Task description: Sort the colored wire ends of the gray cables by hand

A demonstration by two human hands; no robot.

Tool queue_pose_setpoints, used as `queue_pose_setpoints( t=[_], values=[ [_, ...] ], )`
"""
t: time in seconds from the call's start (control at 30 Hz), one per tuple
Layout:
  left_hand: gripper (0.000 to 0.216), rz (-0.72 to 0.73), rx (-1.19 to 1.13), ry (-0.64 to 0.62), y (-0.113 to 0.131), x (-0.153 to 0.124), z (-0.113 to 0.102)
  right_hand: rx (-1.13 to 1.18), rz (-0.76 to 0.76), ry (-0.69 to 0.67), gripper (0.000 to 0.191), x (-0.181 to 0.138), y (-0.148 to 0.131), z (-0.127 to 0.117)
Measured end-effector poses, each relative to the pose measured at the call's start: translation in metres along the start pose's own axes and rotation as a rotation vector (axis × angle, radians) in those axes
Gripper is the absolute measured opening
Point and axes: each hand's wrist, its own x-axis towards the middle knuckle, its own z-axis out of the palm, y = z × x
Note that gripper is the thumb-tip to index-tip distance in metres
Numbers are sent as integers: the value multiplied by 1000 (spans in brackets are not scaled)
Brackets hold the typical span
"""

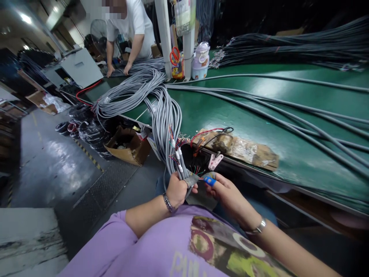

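Note:
My left hand (pixel 177 190) is closed around a grey cable end (pixel 180 166) from a thick bundle of grey cables (pixel 164 115) hanging off the green table's (pixel 259 115) edge. Thin coloured wires (pixel 196 170) stick out of the cable end. My right hand (pixel 226 190) pinches those wire tips, with a blue finger cot (pixel 210 181) on one fingertip. The two hands nearly touch above my lap.
A taped cardboard pad (pixel 245 148) with red and black leads (pixel 207 134) lies at the table's edge. Long grey cables (pixel 288 111) run across the table. Another person (pixel 129 30) leans over cables at the far end. An open cardboard box (pixel 128 144) sits on the floor.

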Motion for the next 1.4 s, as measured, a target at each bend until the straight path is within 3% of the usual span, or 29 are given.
queue_pose_setpoints(
  t=[0.3, 0.5, 0.67, 0.8, 0.93, 1.07, 1.4],
  values=[
    [41, 7, 48, -13, 0, -3, 2, 153, 44, 62, 30, 4, -3, 15],
    [37, 6, 21, -32, 1, -2, -4, 393, 28, 233, 22, 17, -1, -18],
    [37, -87, -21, -133, 17, -1, -6, 381, 105, 62, 29, 17, 2, -37],
    [37, -204, 3, -329, 36, 5, -1, 296, 57, -15, 47, 22, -4, -34],
    [37, -285, 26, -448, 43, 14, 7, 316, 19, -118, 48, 31, -20, -24],
    [36, -308, 6, -493, 37, 25, 11, 348, 4, -96, 44, 33, -27, -13],
    [33, -356, 37, -497, 35, 27, 12, 470, -62, -91, 41, 39, -11, -10]
  ],
)
